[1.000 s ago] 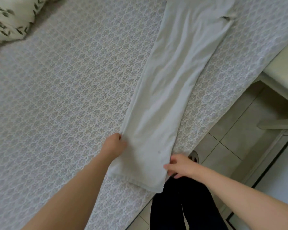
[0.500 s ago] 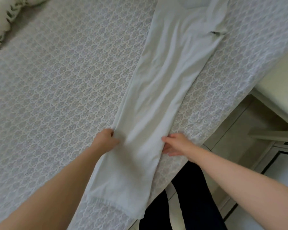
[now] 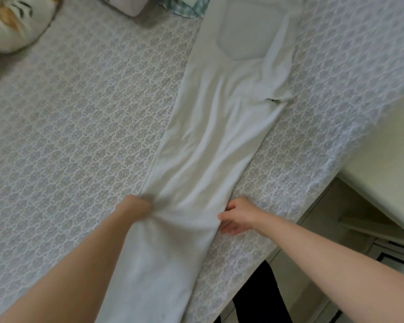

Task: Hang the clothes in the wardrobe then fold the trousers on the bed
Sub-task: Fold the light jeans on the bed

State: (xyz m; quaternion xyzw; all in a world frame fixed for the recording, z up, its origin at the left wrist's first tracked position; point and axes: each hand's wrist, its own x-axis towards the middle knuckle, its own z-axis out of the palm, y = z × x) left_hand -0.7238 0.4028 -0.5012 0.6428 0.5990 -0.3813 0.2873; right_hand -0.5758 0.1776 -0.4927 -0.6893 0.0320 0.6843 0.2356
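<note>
The left hand (image 3: 135, 206) is balled on the left edge of the trousers (image 3: 219, 136). Its fingers are hidden, but cloth puckers there. The trousers lie lengthwise on the bed (image 3: 80, 113), running between and beyond both hands. The right hand (image 3: 237, 216) pinches the right edge with curled fingers (image 3: 227, 229). An uneven lift would likely skew the legs and fold the puckers in.

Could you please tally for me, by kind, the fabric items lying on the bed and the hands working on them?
White trousers: 1
Printed pillow: 1
Checked cloth: 1
White bundle, kind unclear: 1
Hands: 2 (left hand, right hand)
Total: 6
</note>
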